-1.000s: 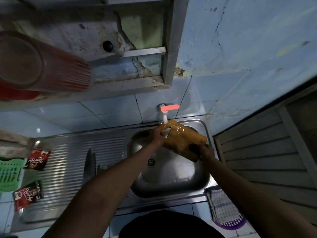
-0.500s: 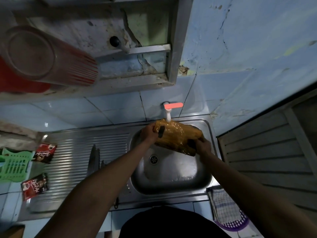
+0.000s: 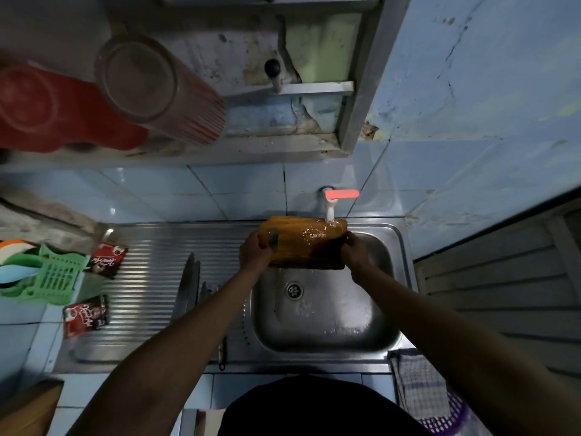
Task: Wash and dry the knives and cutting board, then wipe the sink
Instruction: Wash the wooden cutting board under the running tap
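Cutting board (image 3: 303,243) levelled since before; left grip (image 3: 256,251), right grip (image 3: 356,251) apparently clamp its ends.

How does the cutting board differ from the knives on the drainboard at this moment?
The cutting board is held up by both hands under the running tap; the knives lie untouched on the drainboard. The board is broad, wooden and orange-brown; the knives are thin, grey and metallic. The board glistens with water; whether the knives are wet is unclear.

The cutting board (image 3: 306,243) is sitting over the sink (image 3: 327,309), under the tap (image 3: 330,209). Knives (image 3: 188,284) are lying on the drainboard (image 3: 151,278) to the left, a cloth (image 3: 418,382) lying right of the sink.
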